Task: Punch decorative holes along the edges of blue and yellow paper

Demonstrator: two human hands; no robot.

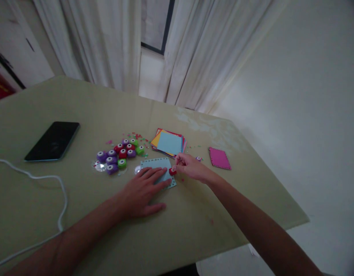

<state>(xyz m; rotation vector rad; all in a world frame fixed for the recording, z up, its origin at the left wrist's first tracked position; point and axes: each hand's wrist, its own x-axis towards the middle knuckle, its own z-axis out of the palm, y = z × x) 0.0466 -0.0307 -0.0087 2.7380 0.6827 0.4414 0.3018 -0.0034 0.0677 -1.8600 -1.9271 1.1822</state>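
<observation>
A light blue card [156,163] with small holes punched along its edges lies in front of me. My left hand [146,188] rests flat on it, fingers spread, hiding its lower left part. At the card's right edge sits a small red craft punch [172,171] with a white round top. My right hand [190,166] is closed, thumb and fingertips gathered at this punch. To the left stands a group of similar punches, among them a purple punch [112,168] and a green punch [122,163].
Behind the card lies a stack of coloured cards [169,142]. A pink card [219,158] with punched edges is at the right, near a purple punch [198,158]. Paper bits [138,136] are scattered about. A black tablet [53,141] and a white cable [61,191] lie left.
</observation>
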